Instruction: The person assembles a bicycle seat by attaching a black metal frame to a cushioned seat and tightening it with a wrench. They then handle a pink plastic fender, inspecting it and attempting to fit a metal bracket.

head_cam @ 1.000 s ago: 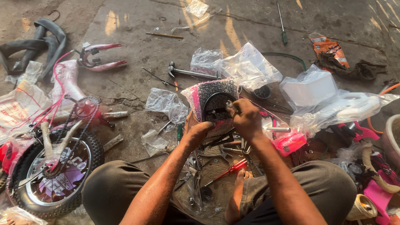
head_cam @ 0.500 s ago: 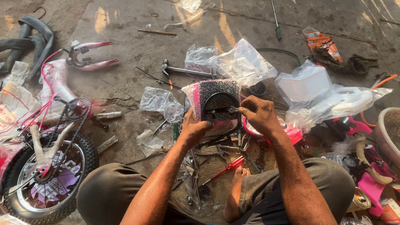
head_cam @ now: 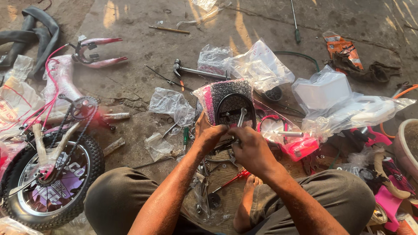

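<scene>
Seen from above, at the centre of the frame: left hand (head_cam: 209,135) gripping the lower left edge of a child's bicycle saddle (head_cam: 228,104), fingers closed around it. Right hand (head_cam: 251,150) just below and to the right, fingers curled tight at the saddle's underside hardware; whether a tool or bolt sits inside that fist cannot be told.

Saddle turned bottom-up and tilted toward the camera: black oval base with metal rails and a clamp, pink-and-black patterned cover wrapped in bubble film around the rim.

Probably best done by holding the saddle steady with the left grip, keeping the clamp square to the rails, and turning in small, even amounts so nothing slips among the loose parts below.

At lower left, a small bicycle wheel (head_cam: 52,178) with chain and sprocket. At upper left, a pink fork (head_cam: 98,52). Right of centre, clear plastic bags (head_cam: 348,106) over white parts. Below the hands, a red-handled screwdriver (head_cam: 230,180) among scattered tools on the concrete floor (head_cam: 139,26). At bottom centre, a bare foot (head_cam: 246,204) between the knees.
</scene>
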